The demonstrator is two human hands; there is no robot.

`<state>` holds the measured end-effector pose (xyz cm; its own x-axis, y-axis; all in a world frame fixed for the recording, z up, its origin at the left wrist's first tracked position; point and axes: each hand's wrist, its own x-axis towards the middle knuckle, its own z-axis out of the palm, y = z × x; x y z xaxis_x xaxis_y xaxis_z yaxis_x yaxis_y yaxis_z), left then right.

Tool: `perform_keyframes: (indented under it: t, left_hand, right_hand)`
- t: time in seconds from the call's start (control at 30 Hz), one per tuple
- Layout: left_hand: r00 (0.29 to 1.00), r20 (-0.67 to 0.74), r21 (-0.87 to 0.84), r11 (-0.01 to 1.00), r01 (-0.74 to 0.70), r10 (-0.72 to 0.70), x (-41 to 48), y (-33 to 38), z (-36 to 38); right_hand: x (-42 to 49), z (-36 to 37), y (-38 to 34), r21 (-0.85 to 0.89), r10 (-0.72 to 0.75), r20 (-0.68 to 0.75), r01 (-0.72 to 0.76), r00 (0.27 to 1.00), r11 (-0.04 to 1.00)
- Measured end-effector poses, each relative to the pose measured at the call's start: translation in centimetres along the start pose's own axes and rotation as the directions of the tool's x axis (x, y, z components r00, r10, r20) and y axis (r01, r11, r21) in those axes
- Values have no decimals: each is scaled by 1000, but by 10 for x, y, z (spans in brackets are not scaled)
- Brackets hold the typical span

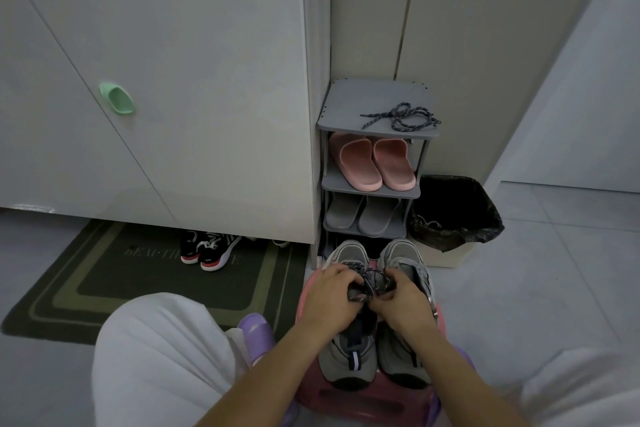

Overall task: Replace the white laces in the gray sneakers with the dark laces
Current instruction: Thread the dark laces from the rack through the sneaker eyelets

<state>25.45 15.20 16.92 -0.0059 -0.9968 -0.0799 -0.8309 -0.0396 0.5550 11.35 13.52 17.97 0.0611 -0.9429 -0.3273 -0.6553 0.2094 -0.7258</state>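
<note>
Left hand (329, 291) at nine o'clock and right hand (403, 302) at three pinch the dark lace (369, 282) between them, over the gray sneaker (346, 357) running six-to-twelve.

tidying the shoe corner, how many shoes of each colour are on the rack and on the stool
gray sneakers: 2, on the pink stool
pink slippers: 2, on the rack
gray slippers: 2, one shelf lower
total: 6
The rack's lowest shelf is hidden behind the sneakers, so it is not counted.
</note>
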Motion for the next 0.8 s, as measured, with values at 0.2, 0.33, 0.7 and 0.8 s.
perform_keyframes:
  t: [0.2, 0.33, 0.7, 0.8]
  left_hand:
    - [999, 42, -88, 995, 35, -32, 2, 1, -1]
    - [997, 46, -114, 991, 74, -69, 0, 0, 0]
    - [983, -128, -158, 981, 112, -133, -5, -20, -8]
    - [971, -168, -237, 963, 129, -172, -10, -31, -13]
  right_hand:
    - [-1, 0, 2, 15, -17, 16, 17, 1000, 1000]
    - [-2, -1, 0, -11, -27, 29, 27, 999, 1000]
    - [-4, 2, -4, -64, -21, -11, 20, 1000, 998]
    - [-5, 2, -6, -99, -14, -10, 13, 1000, 995]
